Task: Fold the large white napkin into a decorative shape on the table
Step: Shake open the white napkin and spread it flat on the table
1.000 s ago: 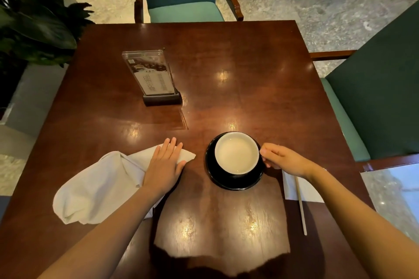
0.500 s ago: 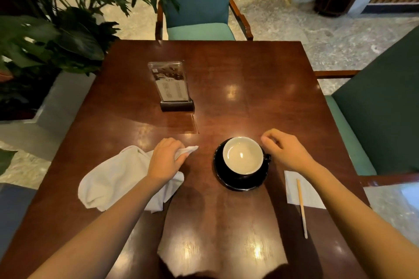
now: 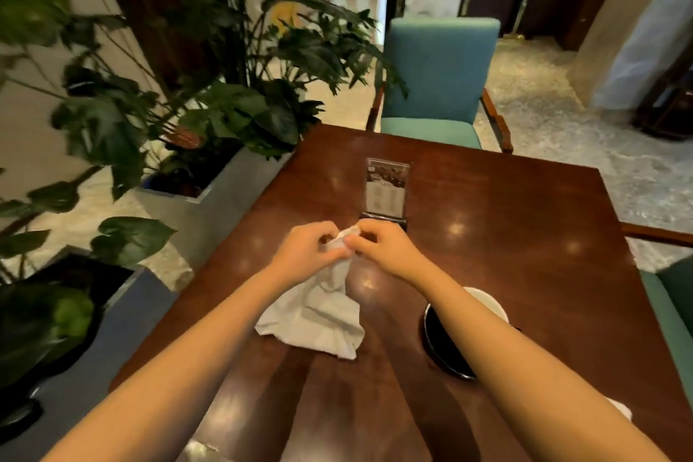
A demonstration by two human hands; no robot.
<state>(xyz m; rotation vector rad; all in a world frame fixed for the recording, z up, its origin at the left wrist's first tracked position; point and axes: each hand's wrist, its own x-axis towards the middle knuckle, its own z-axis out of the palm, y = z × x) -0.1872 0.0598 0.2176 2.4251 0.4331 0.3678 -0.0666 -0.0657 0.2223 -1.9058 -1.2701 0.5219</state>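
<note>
Pinching the far end of the large white cloth napkin (image 3: 318, 311) with both hands, I have that end raised off the dark polished wooden table (image 3: 525, 255), while the near part lies crumpled on the wood, left of centre. My left hand (image 3: 305, 251) and right hand (image 3: 384, 248) are close together, fingers curled on the same bunched bit of cloth, just on the near side of the clear acrylic menu stand (image 3: 386, 191). A second ago the left hand lay flat on the napkin and the right was at the white ceramic cup (image 3: 487, 304) on its round black saucer (image 3: 444, 349). The right has since let go of the cup and crossed over to join the left, and the cup now sits under my right forearm at the near right. I judge this to be only the start: no fold is made, and the rumpled cloth wants spreading flat first. The cup stands near that space, so I would mind it.
</note>
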